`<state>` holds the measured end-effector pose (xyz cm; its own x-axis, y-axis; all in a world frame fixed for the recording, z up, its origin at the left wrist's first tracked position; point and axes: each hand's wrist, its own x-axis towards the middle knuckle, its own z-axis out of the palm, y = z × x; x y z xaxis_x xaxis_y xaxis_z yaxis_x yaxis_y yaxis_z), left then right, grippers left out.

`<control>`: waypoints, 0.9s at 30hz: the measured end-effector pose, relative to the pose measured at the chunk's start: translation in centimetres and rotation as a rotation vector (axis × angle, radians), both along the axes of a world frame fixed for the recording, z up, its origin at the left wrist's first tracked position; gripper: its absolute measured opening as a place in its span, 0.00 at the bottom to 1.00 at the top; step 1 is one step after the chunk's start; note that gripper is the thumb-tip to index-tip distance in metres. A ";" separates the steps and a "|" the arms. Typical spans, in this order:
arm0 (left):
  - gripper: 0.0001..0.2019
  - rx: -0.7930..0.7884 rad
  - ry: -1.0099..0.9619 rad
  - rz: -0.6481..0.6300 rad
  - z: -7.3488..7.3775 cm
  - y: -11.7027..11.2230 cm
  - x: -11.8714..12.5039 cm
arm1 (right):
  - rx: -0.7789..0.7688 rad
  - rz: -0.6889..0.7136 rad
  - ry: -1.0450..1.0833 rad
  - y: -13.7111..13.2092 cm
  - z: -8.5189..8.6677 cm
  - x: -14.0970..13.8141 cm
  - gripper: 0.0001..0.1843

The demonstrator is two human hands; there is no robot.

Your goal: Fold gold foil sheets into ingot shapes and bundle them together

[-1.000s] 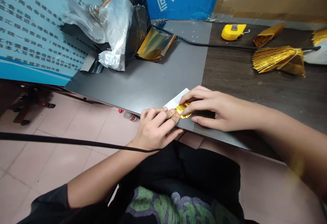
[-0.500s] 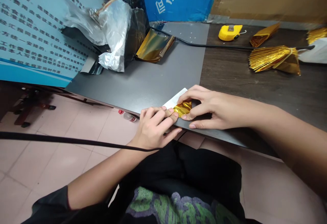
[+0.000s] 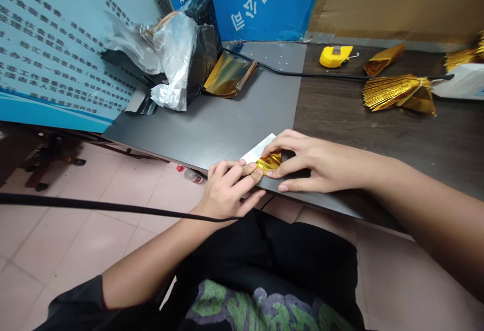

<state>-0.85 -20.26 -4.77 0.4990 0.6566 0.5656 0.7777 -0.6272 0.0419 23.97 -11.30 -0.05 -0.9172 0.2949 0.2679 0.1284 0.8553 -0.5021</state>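
A yellow tape measure (image 3: 336,56) is set on the dark wood-grain table (image 3: 359,119), a black cable (image 3: 302,73) is laid across it, and crumpled plastic bags (image 3: 176,54) are heaped before a blue printed board (image 3: 264,8).

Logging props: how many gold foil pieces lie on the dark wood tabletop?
3: a fringed bundle, a folded piece beyond it, another bundle at the right edge; others may be hidden.

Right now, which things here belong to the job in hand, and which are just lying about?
In use: left hand, right hand, folded gold foil, white paper, gold foil sheets, tied gold fringe bundle.
Lying about: yellow tape measure, plastic bags, black cable.
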 end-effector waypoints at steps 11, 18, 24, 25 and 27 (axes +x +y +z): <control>0.13 0.009 -0.112 -0.114 0.1 0.1 -0.9 | 0.060 -0.032 0.061 -0.5 -0.1 -0.7 0.14; 0.16 0.022 -0.068 -0.184 0.7 -0.5 0.2 | 0.123 -0.063 0.107 -1.0 -0.8 -1.4 0.15; 0.09 -0.093 -0.084 -0.308 2.0 1.3 -1.3 | 0.067 -0.062 0.133 -0.7 -1.5 -1.9 0.13; 0.08 -0.128 -0.079 -0.328 2.3 1.6 -1.6 | 0.058 -0.047 0.132 -0.6 -1.5 -1.9 0.13; 0.07 -0.179 -0.090 -0.385 2.7 2.0 -2.1 | 0.037 -0.025 0.121 -0.5 -1.4 -1.8 0.14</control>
<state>-2.91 -18.24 -2.08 0.6807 0.5243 0.5116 0.4771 -0.8473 0.2335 22.19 -11.75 -1.44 -0.8702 0.3048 0.3871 0.0901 0.8709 -0.4832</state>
